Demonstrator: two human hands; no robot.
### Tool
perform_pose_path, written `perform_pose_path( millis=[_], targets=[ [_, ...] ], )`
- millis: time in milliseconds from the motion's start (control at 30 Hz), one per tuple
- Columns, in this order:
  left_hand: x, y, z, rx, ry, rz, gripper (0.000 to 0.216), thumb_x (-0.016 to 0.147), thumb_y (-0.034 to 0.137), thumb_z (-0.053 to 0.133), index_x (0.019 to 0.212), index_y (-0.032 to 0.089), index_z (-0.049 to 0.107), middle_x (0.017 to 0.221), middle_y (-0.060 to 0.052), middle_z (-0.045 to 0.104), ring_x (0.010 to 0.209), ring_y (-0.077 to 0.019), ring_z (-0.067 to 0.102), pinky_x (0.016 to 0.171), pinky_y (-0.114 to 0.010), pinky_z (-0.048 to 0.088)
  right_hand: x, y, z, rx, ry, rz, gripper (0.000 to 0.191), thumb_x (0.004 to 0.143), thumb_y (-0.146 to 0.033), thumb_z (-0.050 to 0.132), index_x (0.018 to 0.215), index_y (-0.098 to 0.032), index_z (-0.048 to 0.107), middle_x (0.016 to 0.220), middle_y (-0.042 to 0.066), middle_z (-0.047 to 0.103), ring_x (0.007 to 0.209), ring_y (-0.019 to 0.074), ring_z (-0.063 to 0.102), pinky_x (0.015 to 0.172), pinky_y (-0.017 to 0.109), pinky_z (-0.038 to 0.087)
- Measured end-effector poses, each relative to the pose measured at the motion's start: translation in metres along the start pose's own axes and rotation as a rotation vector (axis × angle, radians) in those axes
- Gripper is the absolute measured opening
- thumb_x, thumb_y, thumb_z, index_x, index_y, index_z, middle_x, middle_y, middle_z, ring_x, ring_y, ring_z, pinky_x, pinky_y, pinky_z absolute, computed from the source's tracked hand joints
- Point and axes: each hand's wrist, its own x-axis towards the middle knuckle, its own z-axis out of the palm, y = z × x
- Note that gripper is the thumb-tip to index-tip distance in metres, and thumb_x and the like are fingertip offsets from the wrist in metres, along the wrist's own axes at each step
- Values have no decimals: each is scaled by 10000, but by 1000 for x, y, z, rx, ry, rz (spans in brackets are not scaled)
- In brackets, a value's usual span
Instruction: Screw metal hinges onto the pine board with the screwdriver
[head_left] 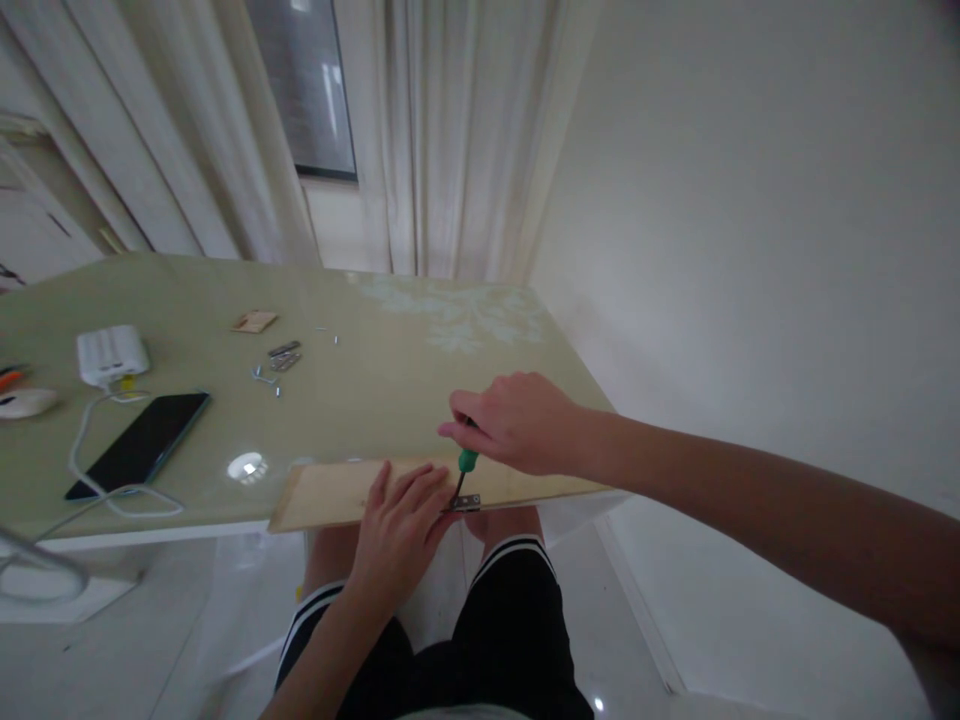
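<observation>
A long wooden board (330,490) lies along the table's front edge, partly over my lap. My right hand (517,422) is closed round the handle of a green screwdriver (466,461). Its shaft slants down to a small metal hinge (470,502) at the board's near edge; whether the tip sits in a screw is too small to tell. My left hand (405,510) rests on the board just left of the hinge, fingers stretched out and the thumb side close to the screwdriver tip.
On the green table (375,400) lie several metal hinges (285,357), loose screws (262,376) and a small wooden piece (255,321). Farther left are a black phone (142,445), a white charger (112,354) with a cable, and a white mouse-like object (27,403). A wall (750,250) stands right.
</observation>
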Motion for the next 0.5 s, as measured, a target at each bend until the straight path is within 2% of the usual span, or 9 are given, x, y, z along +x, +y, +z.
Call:
perform_pose_path(
  millis=[100, 167, 233, 333, 400, 433, 500],
  targets=[
    [0, 4, 0, -33, -31, -46, 195, 973, 249, 705, 1152, 321, 735, 1285, -23, 769, 1263, -301, 670, 1250, -631, 245, -3, 2, -1, 128, 0, -369, 277, 1110, -361, 434, 1198, -192, 634, 1008, 91, 756, 915, 218, 678, 815, 327, 454],
    [1, 5, -1, -44, -38, -70, 172, 953, 259, 732, 1111, 325, 747, 1259, -23, 778, 1253, -310, 672, 1242, -638, 258, -7, 2, -2, 171, 19, -517, 229, 1099, -296, 459, 1215, -172, 613, 1119, 112, 733, 1021, 212, 651, 902, 332, 448],
    [3, 6, -3, -56, -39, -90, 150, 940, 284, 749, 1085, 323, 751, 1261, -24, 777, 1251, -317, 671, 1235, -644, 267, -10, 2, -1, 150, 35, -444, 245, 1095, -322, 458, 1222, -172, 604, 1093, 115, 737, 982, 220, 657, 838, 328, 450],
    [7, 7, -5, -79, -44, -121, 117, 939, 315, 755, 1056, 319, 749, 1278, -18, 769, 1243, -311, 671, 1231, -642, 266, -10, 0, 2, 40, 36, -120, 432, 1085, -558, 416, 1178, -198, 634, 880, 97, 752, 756, 227, 666, 653, 302, 375],
    [10, 9, -6, -88, -40, -136, 97, 941, 321, 751, 1038, 321, 750, 1273, -11, 770, 1237, -305, 669, 1229, -636, 269, -8, -1, 4, -13, 39, 13, 522, 1072, -642, 373, 1120, -209, 662, 786, 91, 737, 662, 219, 646, 612, 293, 320],
    [11, 9, -6, -93, -40, -143, 93, 943, 318, 747, 1035, 323, 750, 1264, -6, 771, 1231, -302, 669, 1228, -633, 272, -7, -1, 5, -9, 36, 9, 502, 1081, -619, 371, 1115, -212, 664, 783, 87, 737, 654, 214, 642, 608, 293, 311],
    [12, 10, -7, -109, -39, -164, 83, 943, 306, 742, 1023, 329, 749, 1231, 6, 778, 1207, -292, 671, 1223, -624, 283, -6, 0, 5, 52, 16, -139, 379, 1108, -492, 397, 1140, -210, 648, 842, 76, 749, 705, 206, 651, 632, 299, 338]
  ],
)
